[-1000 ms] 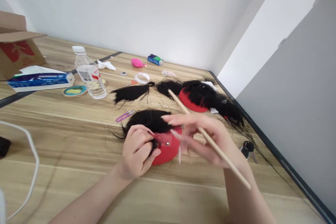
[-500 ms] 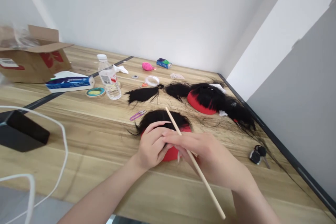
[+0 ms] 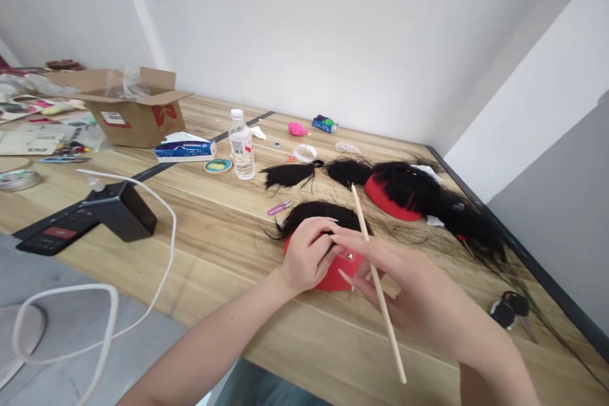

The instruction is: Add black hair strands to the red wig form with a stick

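A red dome-shaped form with black hair over its far side sits on the wooden table in front of me. My left hand bends over the form from the left, its fingers pressed together on the hair. From the right, my right hand holds a thin wooden stick, which slants up past the hair. Its forefinger reaches to my left fingertips, while the thumb is lower, by the red surface. A small shiny piece shows between the hands. What the fingertips pinch is partly hidden.
Purple thread snips lie beyond the form. Farther back are a hair bundle, a water bottle and another red form with hair. A black device with a white cable stands left; keys lie right.
The view has swung left, so the table's things appear farther right. My right hand has opened a gap beside the left one, baring some of the red form, and still holds the stick.
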The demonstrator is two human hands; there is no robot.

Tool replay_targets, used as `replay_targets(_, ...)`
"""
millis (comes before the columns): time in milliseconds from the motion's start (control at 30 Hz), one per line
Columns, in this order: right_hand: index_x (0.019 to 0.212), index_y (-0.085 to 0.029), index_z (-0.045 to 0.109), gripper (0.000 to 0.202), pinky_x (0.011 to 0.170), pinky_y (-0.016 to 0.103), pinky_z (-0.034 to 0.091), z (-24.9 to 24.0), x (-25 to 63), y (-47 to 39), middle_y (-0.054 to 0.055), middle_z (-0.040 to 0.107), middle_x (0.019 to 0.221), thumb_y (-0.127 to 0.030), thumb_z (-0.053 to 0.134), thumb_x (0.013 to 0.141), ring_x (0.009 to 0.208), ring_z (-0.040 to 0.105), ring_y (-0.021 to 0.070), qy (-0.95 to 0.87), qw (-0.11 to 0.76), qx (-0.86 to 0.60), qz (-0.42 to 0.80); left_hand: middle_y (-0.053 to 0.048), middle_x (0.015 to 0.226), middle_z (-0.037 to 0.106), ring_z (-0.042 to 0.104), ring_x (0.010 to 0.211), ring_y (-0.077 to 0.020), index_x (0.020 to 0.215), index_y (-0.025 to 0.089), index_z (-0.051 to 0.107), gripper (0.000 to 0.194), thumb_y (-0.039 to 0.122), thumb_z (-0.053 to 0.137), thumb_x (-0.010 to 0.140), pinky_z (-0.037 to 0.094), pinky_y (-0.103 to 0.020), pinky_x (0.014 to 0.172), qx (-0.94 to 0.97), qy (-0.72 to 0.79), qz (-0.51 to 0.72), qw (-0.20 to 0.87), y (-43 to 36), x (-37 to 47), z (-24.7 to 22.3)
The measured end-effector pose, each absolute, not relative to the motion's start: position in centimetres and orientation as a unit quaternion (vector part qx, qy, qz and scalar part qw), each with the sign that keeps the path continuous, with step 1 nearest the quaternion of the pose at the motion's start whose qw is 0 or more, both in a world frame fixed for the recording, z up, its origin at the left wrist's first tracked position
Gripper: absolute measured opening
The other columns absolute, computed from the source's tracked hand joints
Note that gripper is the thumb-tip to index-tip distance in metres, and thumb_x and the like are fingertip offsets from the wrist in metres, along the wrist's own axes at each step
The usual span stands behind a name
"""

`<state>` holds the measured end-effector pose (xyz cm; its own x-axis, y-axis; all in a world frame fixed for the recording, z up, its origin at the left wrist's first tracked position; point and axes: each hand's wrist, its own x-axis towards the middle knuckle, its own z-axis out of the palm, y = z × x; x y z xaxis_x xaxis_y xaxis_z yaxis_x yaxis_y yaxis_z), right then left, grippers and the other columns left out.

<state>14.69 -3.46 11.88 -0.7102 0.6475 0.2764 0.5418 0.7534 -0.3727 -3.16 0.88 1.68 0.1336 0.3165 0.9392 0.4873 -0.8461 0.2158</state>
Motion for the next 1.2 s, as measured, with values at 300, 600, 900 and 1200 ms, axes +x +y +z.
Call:
replay_targets(300,0.138,-0.032,0.045,0.057,0.077,0.033,0.058,10.8,13.9,-2.4,0.007,0.063,0.13,-0.011,0.053,0.086,0.101,0.069,0.0227,-0.913,0.217,-0.314,0.143,-0.013,0.094,0.064,0.06,0.094,-0.0231,0.104,0.013,0.059,0.021,0.025,0.045,0.094,0.056,-0.042,0.081,-0.756,-0.252,-0.595,0.106,1.2,-3.3,1.4)
replay_targets(600,0.123,-0.029,0.058,0.046,0.082,0.033,0.056,10.8,14.2,-1.9,0.005,0.066,0.125,-0.004,0.047,0.086,0.099,0.068,0.0203,-0.913,0.232,-0.315,0.113,-0.014,0.093,0.064,0.061,0.095,-0.0234,0.101,0.011,0.059,0.023,0.027,0.044,0.094,0.055,-0.043,0.082,-0.762,-0.231,-0.597,0.103,1.4,-3.4,1.4)
replay_targets(900,0.104,-0.022,0.064,0.026,0.073,0.029,0.053,10.6,14.6,-1.4,0.004,0.071,0.101,-0.007,0.049,0.089,0.081,0.068,0.0169,-0.905,0.265,-0.31,0.121,-0.01,0.088,0.066,0.062,0.089,-0.0219,0.094,0.015,0.058,0.027,0.039,0.046,0.095,0.054,-0.042,0.082,-0.771,-0.236,-0.585,0.086,1.2,-3.3,1.7)
replay_targets(1200,0.103,-0.022,0.064,0.026,0.071,0.027,0.051,10.7,14.8,-1.2,0.003,0.071,0.099,-0.005,0.051,0.087,0.081,0.067,0.0165,-0.9,0.266,-0.321,0.126,-0.009,0.088,0.066,0.063,0.09,-0.0215,0.095,0.016,0.058,0.014,0.026,0.058,0.086,0.055,-0.042,0.083,-0.77,-0.263,-0.574,0.089,0.7,-3.0,2.0)
